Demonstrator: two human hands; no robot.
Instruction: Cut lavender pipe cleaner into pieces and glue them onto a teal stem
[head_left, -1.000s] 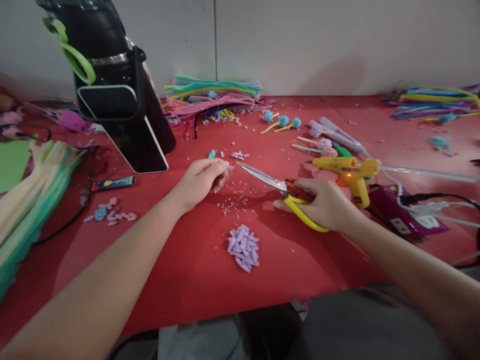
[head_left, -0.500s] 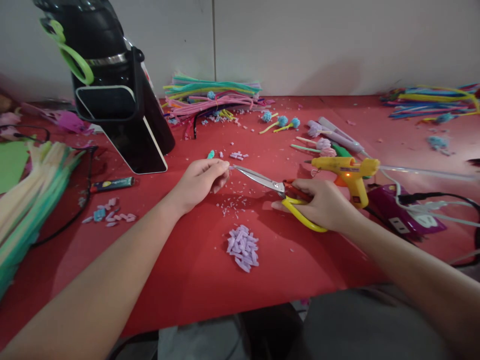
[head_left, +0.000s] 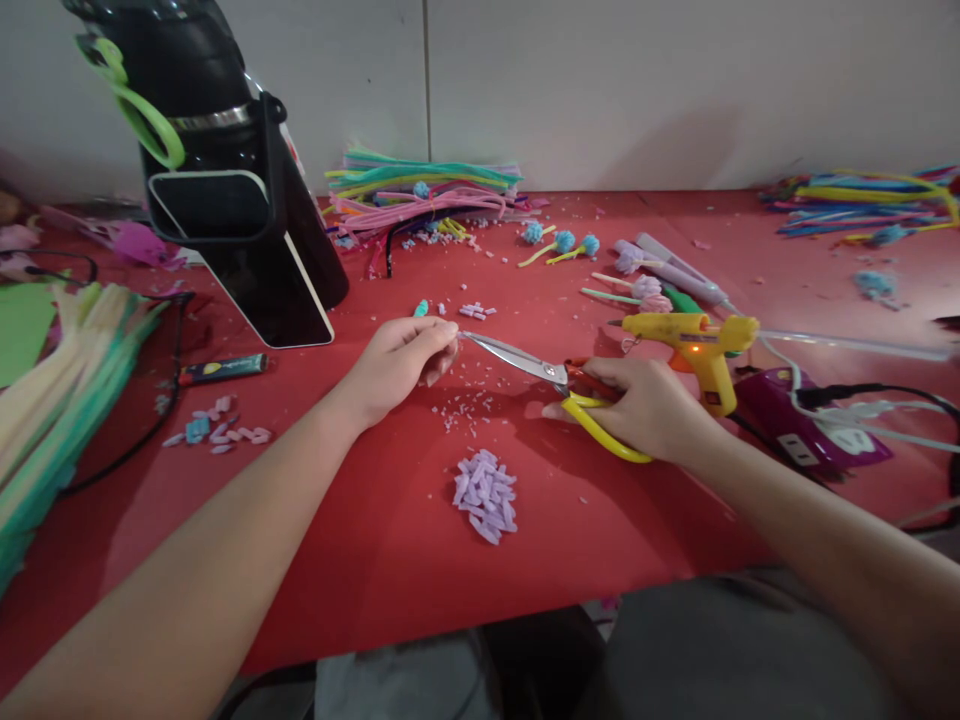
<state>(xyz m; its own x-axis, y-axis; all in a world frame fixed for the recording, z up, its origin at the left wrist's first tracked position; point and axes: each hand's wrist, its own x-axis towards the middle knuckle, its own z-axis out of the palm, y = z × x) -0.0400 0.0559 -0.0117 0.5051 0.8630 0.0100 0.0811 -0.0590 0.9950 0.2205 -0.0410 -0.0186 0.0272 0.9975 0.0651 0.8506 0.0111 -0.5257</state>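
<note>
My right hand point(head_left: 637, 405) grips scissors point(head_left: 517, 357) with one red and one yellow handle loop, their blades pointing left. My left hand point(head_left: 409, 362) pinches with thumb and forefinger right at the blade tips; whatever is between those fingertips is too small to make out. Tiny lilac clippings point(head_left: 466, 408) are scattered on the red tabletop point(head_left: 360, 560) under the blades. Nearer the front edge lies a pile of short lilac pieces point(head_left: 486, 495).
A black bottle with a phone point(head_left: 244, 275) stands back left. Pipe cleaners point(head_left: 427, 185) lie by the wall. Beside my right hand are a yellow glue gun point(head_left: 701, 345) and a purple power strip point(head_left: 817, 430). Fuzzy strips point(head_left: 82, 390) lie at left.
The scissor blades have closed together slightly and their tips sit a little further left, at my left fingertips. My left hand has hardly moved.
</note>
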